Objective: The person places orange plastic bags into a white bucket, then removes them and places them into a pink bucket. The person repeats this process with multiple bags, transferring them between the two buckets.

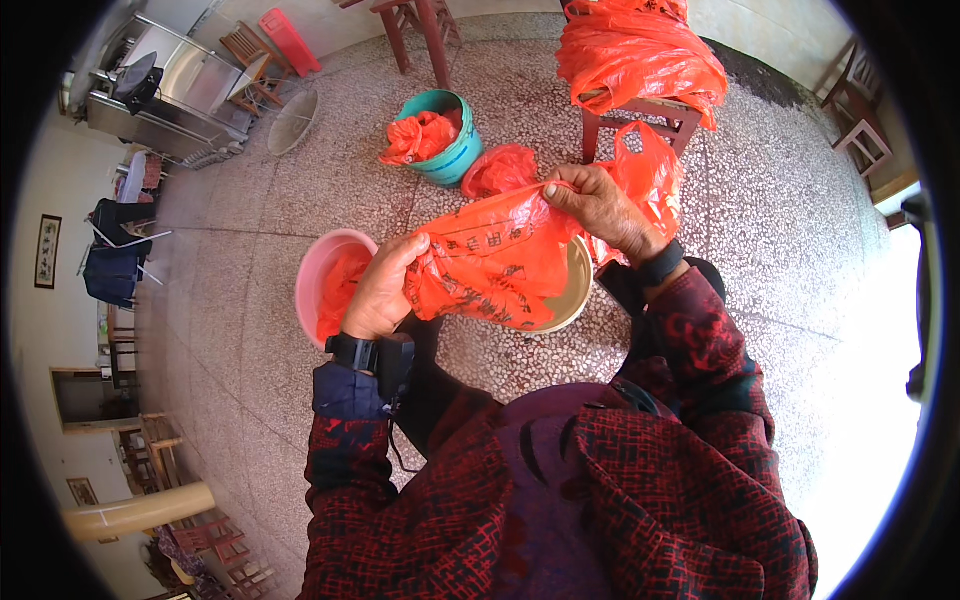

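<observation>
A red plastic bag [495, 262] with dark printing is stretched between my two hands. My left hand [386, 289] grips its left edge, and my right hand [604, 206] pinches its upper right corner. Under the bag stands a cream basin [581, 289] with cloudy liquid, partly hidden. A pink basin [301, 289] holding red plastic [341, 289] is just left of my left hand. Beyond my hands, a teal bucket [457, 161] holds more red bags [424, 136], and a crumpled red bag [502, 169] lies beside it. Another red bag [652, 172] with handles rests by my right hand.
A heap of red bags [637, 56] lies on a dark red wooden stool [652, 112] ahead on the right. Farther off are another red wooden stool [427, 37], a round shallow basket [292, 124] and a metal-framed unit [150, 120]. The floor [255, 345] is speckled terrazzo.
</observation>
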The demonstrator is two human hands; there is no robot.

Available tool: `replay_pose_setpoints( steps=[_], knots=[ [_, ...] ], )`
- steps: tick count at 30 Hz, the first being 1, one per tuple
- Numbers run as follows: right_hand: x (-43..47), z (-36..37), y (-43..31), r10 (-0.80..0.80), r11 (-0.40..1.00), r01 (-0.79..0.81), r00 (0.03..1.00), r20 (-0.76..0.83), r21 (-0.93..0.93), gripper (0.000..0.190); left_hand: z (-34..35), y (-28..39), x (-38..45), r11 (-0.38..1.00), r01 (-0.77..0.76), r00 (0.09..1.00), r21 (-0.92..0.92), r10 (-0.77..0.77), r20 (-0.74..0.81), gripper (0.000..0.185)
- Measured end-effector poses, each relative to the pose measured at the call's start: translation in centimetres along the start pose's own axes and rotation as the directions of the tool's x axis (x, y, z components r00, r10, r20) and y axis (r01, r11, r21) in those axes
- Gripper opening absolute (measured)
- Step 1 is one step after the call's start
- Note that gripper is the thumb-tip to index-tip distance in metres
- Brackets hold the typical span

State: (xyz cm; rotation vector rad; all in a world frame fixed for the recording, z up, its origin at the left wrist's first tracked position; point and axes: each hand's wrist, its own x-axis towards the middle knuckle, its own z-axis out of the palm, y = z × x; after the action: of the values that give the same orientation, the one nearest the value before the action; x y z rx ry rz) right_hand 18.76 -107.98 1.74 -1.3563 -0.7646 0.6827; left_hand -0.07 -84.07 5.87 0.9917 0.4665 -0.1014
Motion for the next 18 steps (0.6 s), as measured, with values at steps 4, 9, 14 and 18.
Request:
replay_pose_setpoints(
  steps=[4,9,14,18],
  knots=[
    [0.0,-0.2,-0.4,0.019,0.997,-0.02,1.0,-0.016,-0.078,0.015,0.7,0.3,-0.8,0.997,-0.009,1.0,0.081,0.008,0.023,0.036],
    [0.2,0.2,-0.7,-0.115,0.988,0.106,0.99,-0.083,-0.113,0.01,1.5,0.4,-1.1,0.99,-0.043,0.999,0.134,0.044,-0.004,0.046],
    [0.8,0.9,-2.2,-0.174,0.984,0.169,0.977,-0.124,-0.047,0.013,1.6,0.8,-1.0,0.997,-0.039,0.999,0.069,0.038,0.019,0.053],
    [1.2,1.1,-3.1,-0.259,0.965,0.248,0.952,-0.163,-0.082,0.023,1.9,1.3,-1.1,0.991,-0.103,0.994,0.086,0.104,-0.016,0.059]
  ],
)
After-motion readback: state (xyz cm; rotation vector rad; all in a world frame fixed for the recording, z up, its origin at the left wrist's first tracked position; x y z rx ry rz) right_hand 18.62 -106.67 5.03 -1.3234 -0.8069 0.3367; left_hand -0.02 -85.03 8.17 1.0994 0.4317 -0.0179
